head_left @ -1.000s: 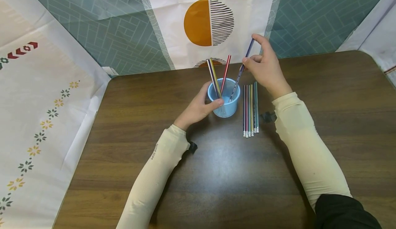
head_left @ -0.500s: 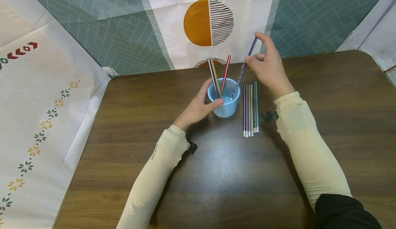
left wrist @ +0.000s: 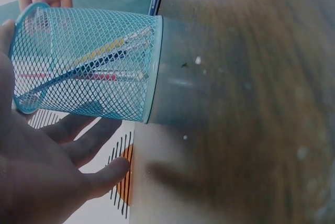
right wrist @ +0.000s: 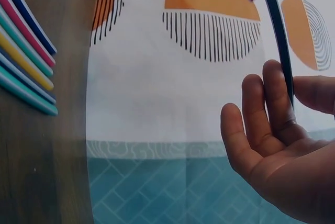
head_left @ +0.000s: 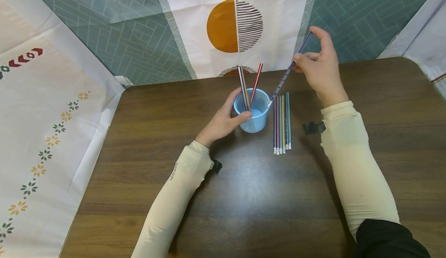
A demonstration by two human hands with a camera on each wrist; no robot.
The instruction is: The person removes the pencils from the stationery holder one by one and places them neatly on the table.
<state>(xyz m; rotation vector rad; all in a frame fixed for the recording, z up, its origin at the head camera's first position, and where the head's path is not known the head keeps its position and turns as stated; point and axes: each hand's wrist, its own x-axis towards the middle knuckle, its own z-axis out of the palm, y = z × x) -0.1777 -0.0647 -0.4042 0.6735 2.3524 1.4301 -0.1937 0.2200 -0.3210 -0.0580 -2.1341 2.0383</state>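
My left hand holds a light blue mesh pencil cup upright on the table, thumb at its near side. Inside lean a red-striped pencil and a small group of dark, pale and yellow pencils. Through the mesh in the left wrist view, a yellow pencil shows. Up and to the right, my right hand pinches a dark blue pencil between thumb and fingers, the index fingertip at its top end. This pencil slants down to the left, its lower end at the cup's right rim.
Right of the cup, several pencils of mixed colours lie side by side, eraser ends toward me. The brown wooden table ends at the back against a patterned cloth. A white cloth hangs at the left.
My right hand has moved right and upward with the dark blue pencil. The pencil's lower end has risen from inside the cup to its right rim. My left hand has stayed in place.
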